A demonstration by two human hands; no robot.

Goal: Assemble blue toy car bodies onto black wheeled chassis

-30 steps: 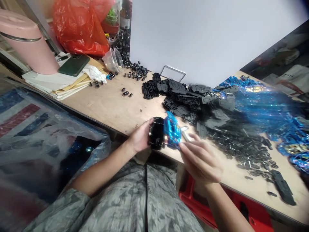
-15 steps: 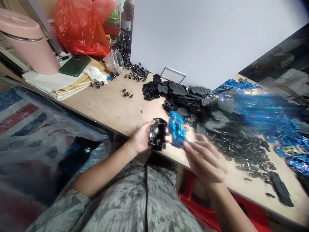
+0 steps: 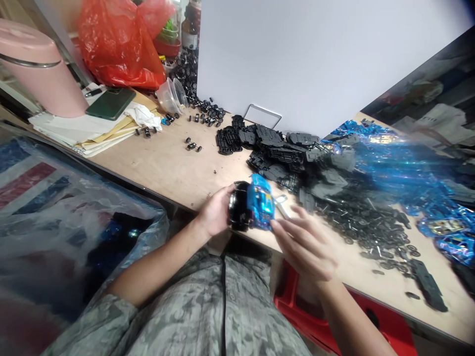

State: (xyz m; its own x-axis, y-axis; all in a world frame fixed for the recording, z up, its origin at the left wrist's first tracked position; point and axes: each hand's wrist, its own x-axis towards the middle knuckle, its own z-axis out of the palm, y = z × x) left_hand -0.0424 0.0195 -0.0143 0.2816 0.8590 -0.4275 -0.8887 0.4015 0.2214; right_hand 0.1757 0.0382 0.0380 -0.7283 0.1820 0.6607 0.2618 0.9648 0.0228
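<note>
My left hand [image 3: 215,211] is closed on a black toy car chassis [image 3: 238,207], with glossy parts facing up. In the fingertips of my right hand [image 3: 308,242] is a shiny blue toy car body shell [image 3: 261,202], its near end pinched and slightly blurred. The shell lies against the right side of the chassis and overlaps it in view, so I cannot tell whether the two are joined. Just right of the shell, by my right fingers, a small pale object [image 3: 282,202] shows, too blurred to name. Both hands are above the table's front edge.
Black chassis plates [image 3: 282,148] are heaped behind my hands. Loose wheels and axles [image 3: 371,232] spread to the right, with blue car shells [image 3: 445,222] beyond. A pink flask [image 3: 40,69], a phone [image 3: 111,103] and papers stand at left. A plastic-lined bag [image 3: 67,232] sits below.
My right hand has brought the blue shell leftward, from beside the chassis to overlapping it. My left hand still holds the chassis. The whole view has shifted slightly.
</note>
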